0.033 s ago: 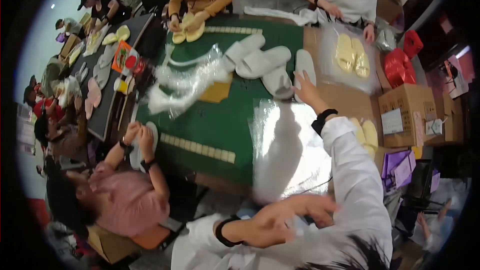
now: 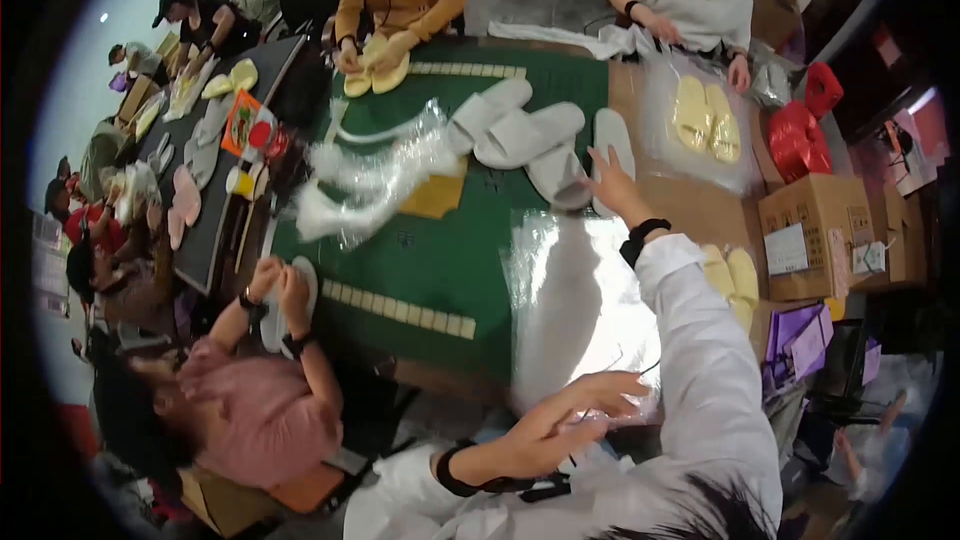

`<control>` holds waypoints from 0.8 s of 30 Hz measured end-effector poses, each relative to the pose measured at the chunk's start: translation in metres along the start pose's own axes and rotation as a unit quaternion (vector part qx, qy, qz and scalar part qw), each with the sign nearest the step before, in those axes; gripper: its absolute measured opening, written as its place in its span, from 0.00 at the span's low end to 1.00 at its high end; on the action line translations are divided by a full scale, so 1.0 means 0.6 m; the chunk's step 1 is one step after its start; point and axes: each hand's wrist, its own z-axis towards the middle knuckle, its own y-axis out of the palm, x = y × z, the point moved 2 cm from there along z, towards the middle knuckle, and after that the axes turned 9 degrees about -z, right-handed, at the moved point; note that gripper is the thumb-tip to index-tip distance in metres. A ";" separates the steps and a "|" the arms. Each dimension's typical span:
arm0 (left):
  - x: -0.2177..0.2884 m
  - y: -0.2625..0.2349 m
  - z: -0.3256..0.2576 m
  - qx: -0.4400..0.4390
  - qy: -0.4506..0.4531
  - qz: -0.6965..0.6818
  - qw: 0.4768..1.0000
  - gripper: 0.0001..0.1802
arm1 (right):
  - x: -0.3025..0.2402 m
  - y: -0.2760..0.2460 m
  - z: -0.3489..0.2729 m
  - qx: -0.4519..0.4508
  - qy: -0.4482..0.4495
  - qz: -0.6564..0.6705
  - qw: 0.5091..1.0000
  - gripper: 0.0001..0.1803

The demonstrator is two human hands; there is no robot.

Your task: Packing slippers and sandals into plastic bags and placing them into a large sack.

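Note:
My right arm reaches forward across the table. My right hand [image 2: 617,186] has its fingers spread against the near part of a light grey slipper [image 2: 613,130], and I see no closed grip. Left of it, several more grey slippers [image 2: 528,135] lie overlapping. Closer to me, a stack of clear plastic bags [image 2: 575,310] shines with glare. My left hand [image 2: 560,430] is held over the near edge of these bags, fingers apart, with nothing seen in it.
Crumpled clear plastic [image 2: 370,185] covers part of the green mat [image 2: 440,260]. Bagged yellow slippers [image 2: 706,120] lie at the far right, near a cardboard box [image 2: 815,230] and red roll [image 2: 798,138]. Co-workers sit at left and across; one handles yellow slippers [image 2: 376,65].
My left hand has shifted slightly, its fingers lifting and spreading over the bags. My right hand stays at the slipper. The whole view has moved a little.

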 end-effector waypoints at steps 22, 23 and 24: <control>-0.285 -0.370 0.011 -0.113 -0.131 0.491 0.854 0.30 | 0.007 -0.136 0.023 -0.146 0.042 -0.232 0.961 0.26; -0.284 -0.364 0.025 -0.110 -0.111 0.419 0.895 0.30 | 0.069 -0.156 -0.023 -0.097 0.027 -0.214 0.972 0.28; -0.298 -0.378 0.018 -0.108 -0.114 0.417 0.895 0.30 | 0.061 -0.173 -0.058 -0.189 0.156 -0.102 0.964 0.30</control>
